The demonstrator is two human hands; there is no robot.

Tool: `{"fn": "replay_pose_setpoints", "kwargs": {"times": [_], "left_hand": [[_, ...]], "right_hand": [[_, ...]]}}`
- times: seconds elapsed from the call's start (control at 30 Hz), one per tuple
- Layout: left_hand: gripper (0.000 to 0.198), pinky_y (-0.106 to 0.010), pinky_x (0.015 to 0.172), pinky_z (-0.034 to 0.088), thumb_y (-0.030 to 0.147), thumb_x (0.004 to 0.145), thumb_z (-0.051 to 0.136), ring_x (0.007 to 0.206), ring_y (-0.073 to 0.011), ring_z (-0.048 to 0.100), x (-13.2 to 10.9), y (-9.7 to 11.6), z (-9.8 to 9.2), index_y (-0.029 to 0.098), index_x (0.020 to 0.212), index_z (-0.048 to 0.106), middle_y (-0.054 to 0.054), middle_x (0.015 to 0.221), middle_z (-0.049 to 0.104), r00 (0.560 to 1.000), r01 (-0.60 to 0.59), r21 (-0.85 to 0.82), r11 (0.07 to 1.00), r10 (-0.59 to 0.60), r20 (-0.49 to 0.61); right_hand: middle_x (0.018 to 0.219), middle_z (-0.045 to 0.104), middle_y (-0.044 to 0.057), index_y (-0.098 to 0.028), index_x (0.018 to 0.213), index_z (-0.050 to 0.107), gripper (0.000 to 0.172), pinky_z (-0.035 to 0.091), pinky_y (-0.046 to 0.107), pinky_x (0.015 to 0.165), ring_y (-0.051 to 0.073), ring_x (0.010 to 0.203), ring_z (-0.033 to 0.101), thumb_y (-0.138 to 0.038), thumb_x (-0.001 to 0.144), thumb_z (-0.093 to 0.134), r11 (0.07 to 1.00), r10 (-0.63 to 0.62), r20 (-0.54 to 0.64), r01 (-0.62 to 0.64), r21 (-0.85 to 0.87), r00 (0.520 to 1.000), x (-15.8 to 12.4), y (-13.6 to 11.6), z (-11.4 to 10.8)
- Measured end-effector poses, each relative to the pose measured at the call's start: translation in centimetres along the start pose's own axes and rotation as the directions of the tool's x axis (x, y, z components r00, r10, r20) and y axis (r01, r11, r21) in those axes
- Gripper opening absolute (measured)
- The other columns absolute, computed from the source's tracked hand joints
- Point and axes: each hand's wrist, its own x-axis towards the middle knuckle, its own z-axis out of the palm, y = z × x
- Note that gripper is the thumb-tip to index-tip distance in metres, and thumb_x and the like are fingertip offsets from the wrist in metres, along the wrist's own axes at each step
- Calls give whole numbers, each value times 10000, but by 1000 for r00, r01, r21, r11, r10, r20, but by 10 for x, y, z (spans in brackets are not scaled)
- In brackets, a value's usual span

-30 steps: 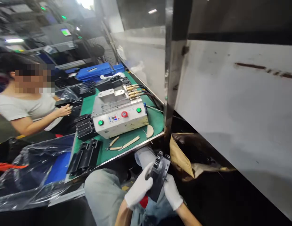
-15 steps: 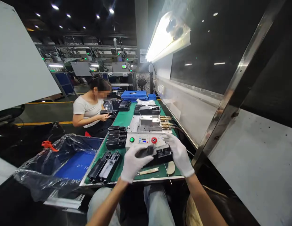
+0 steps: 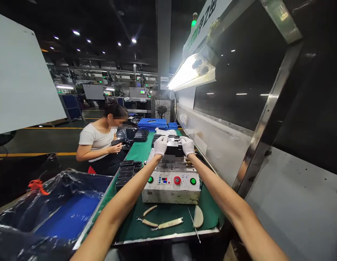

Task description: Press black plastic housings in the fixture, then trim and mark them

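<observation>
My left hand (image 3: 160,145) and my right hand (image 3: 188,145), both in white gloves, grip the two sides of a black plastic part (image 3: 172,149). The part sits low over the metal fixture at the far end of a white control box (image 3: 171,186), and its underside is hidden. The box front carries green buttons, a red stop button and a small digital display. On the green work mat (image 3: 212,214) in front of the box lie pale strip tools (image 3: 170,223), a half-round pale piece (image 3: 198,216) and a thin metal pin (image 3: 194,224).
Stacked black parts (image 3: 126,173) lie left of the box. A seated co-worker (image 3: 96,139) handles an item beyond them. A plastic-lined blue bin (image 3: 67,217) stands at lower left, and a metal-framed panel (image 3: 266,116) rises along the right.
My view has lifted and turned toward the bench. Both hands have moved forward, carrying the black part from the box's front edge to the fixture at its far end.
</observation>
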Motion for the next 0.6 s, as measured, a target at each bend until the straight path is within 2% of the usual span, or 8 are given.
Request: {"fn": "replay_pose_setpoints", "kwargs": {"times": [0.13, 0.3, 0.4, 0.5, 0.6], "left_hand": [[160, -311, 855, 518, 206, 856, 611, 820, -208, 706, 4, -10, 1, 174, 862, 768, -55, 791, 774, 998, -13, 12, 1000, 12, 57], [252, -315, 912, 539, 151, 849, 532, 875, -203, 718, 4, -10, -6, 176, 902, 776, -59, 876, 794, 998, -52, 9, 999, 51, 28], [255, -323, 926, 548, 156, 853, 523, 894, -206, 723, 1, -11, -11, 167, 904, 773, -75, 917, 796, 998, -58, 2, 998, 58, -3], [245, -330, 917, 566, 146, 835, 531, 899, -210, 732, 4, -15, -12, 161, 883, 771, -83, 931, 801, 999, -45, 1, 999, 45, 9], [251, -333, 896, 586, 107, 798, 524, 873, -207, 742, 6, -20, -10, 161, 841, 765, -82, 922, 805, 999, -21, 18, 1000, 20, 43]], "right_hand": [[895, 824, 63, -172, 876, 805, 336, 557, 308, 997, 224, 1010, 753, -176, 827, 473, 998, 60, -9, -60, -5, 998, -4, 19, 4], [928, 828, 52, -185, 960, 825, 348, 548, 315, 1047, 225, 1054, 753, -161, 851, 495, 998, 55, 11, -55, -28, 998, 8, 15, 10], [1054, 827, 53, -190, 1052, 831, 365, 530, 298, 1067, 215, 1110, 738, -173, 898, 500, 990, 17, 35, -12, -137, 999, 12, 7, 12], [1088, 824, 53, -176, 1153, 815, 418, 532, 281, 1048, 202, 1125, 735, -150, 907, 477, 961, 54, 84, -29, -276, 995, 13, 3, 13], [1061, 825, 61, -166, 1040, 834, 384, 543, 273, 1006, 215, 1095, 741, -112, 833, 516, 944, 116, 130, -68, -323, 985, 11, 4, 12]]}}
